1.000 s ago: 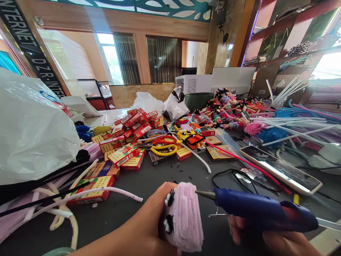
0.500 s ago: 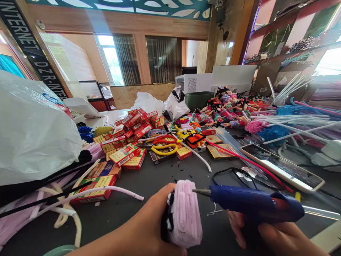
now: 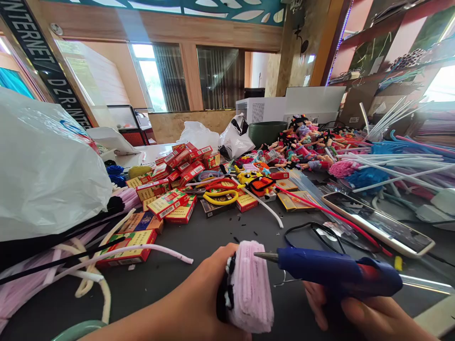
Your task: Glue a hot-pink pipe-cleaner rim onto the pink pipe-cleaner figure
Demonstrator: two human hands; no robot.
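At the bottom centre my left hand (image 3: 209, 289) is closed around a block covered in pale pink pipe cleaners (image 3: 251, 289), with black and white trim on its left side. My right hand (image 3: 369, 308) grips a dark blue glue gun (image 3: 337, 272) from below, a clear glue stick (image 3: 426, 284) jutting from its rear. The metal nozzle points left and lies over the upper part of the pink face; whether it touches is unclear. A thin strand of glue hangs under the nozzle. Beyond the hands lie scissors with red handles (image 3: 223, 184) and a yellow pipe cleaner loop (image 3: 222, 202).
Small red and yellow boxes (image 3: 168, 203) are heaped at centre left. A white plastic bag (image 3: 50, 166) and pink pipe cleaners (image 3: 21, 289) fill the left. To the right are a phone (image 3: 377, 222), a black cable (image 3: 302, 229) and piled fuzzy dolls (image 3: 302, 147).
The glue gun has shifted slightly left over the pink block. The block sits slightly further right and lower, and the camera view has moved a little.
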